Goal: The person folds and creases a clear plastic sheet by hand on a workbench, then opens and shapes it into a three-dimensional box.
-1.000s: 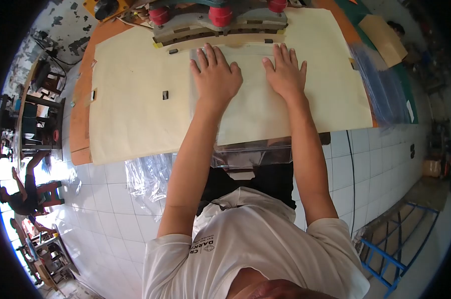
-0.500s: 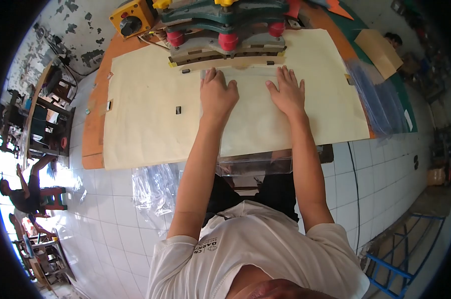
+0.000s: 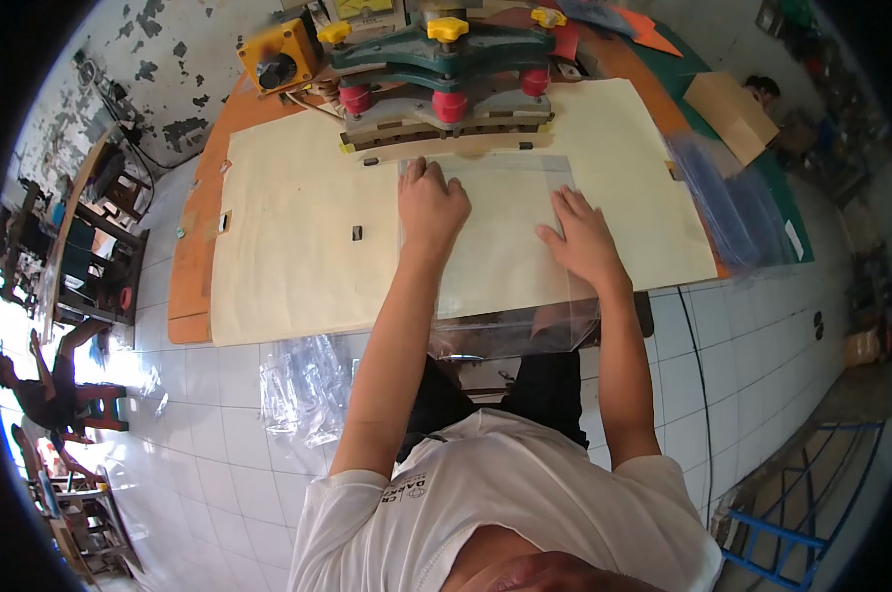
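Our left hand (image 3: 433, 210) bends its fingers at the clear sheet's (image 3: 505, 232) far left corner; whether it pinches, we cannot tell. Our right hand (image 3: 586, 239) lies open over the sheet, which overhangs the bench (image 3: 191, 296).

Clear plastic sheet (image 3: 510, 212) on table, thin, smooth, glossy, see-through. Cover under it (image 3: 288, 232): cream, matt, smooth, looks like paper. Table (image 3: 191, 296) edge: orange-brown, looks like wood, low sheen. Press at far side (image 3: 446, 59): green-painted metal, slight gloss; knobs (image 3: 448, 30) yellow, plastic-looking. Plastic stack at right (image 3: 737, 212): bluish, wrinkled, shiny. Cardboard piece (image 3: 732, 116) far right: brown, matt. Near floor tiles (image 3: 209, 434): white, smooth, glossy. Far-left wall (image 3: 165, 59): rough, peeling paint. Shirt (image 3: 525, 493): white matt cloth.
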The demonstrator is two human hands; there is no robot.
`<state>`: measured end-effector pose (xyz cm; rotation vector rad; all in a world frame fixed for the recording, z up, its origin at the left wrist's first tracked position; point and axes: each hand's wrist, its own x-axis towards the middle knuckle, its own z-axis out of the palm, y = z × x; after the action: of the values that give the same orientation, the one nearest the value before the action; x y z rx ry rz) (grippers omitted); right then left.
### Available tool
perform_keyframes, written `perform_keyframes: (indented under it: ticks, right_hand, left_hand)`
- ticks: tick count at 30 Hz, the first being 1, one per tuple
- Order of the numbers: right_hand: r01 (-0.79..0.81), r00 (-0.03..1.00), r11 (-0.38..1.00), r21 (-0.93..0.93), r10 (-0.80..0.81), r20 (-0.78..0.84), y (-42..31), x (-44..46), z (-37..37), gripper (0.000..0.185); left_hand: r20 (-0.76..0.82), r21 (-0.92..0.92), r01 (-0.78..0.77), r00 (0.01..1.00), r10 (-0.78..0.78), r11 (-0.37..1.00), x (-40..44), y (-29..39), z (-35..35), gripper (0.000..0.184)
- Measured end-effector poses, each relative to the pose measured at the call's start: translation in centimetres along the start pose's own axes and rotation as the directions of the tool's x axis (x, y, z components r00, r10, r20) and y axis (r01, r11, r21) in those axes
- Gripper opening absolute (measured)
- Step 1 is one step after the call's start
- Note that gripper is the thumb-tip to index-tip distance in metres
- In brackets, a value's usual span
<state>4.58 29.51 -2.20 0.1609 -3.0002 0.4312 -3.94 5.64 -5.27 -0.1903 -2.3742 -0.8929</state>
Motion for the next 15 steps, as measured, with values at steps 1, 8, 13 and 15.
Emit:
perform_keyframes:
  ticks: [1,8,13,15]
  right_hand:
    - [-0.006,1.000,1.000,-0.027,0.006,-0.005,0.1,-1.3,-0.1,0.068]
    - [0.008,0.986,0.996,-0.085,-0.022,-0.165,1.4,-5.4,0.9,0.060]
    - [0.005,0.978,0.994,-0.108,-0.028,-0.206,1.5,-5.3,1.5,0.059]
    - [0.003,0.979,0.995,-0.103,-0.024,-0.203,1.4,-5.3,1.5,0.060]
  left_hand:
    - [0.025,-0.007,0.025,0.999,-0.025,1.000,-0.1,0.0,0.0,0.035]
    - [0.053,0.094,0.024,0.998,-0.029,0.995,0.0,0.5,-0.2,0.039]
    - [0.350,0.320,0.070,0.918,-0.187,0.945,0.7,2.6,-1.3,0.069]
    - [0.355,0.344,0.075,0.912,-0.204,0.936,0.5,2.7,-0.6,0.075]
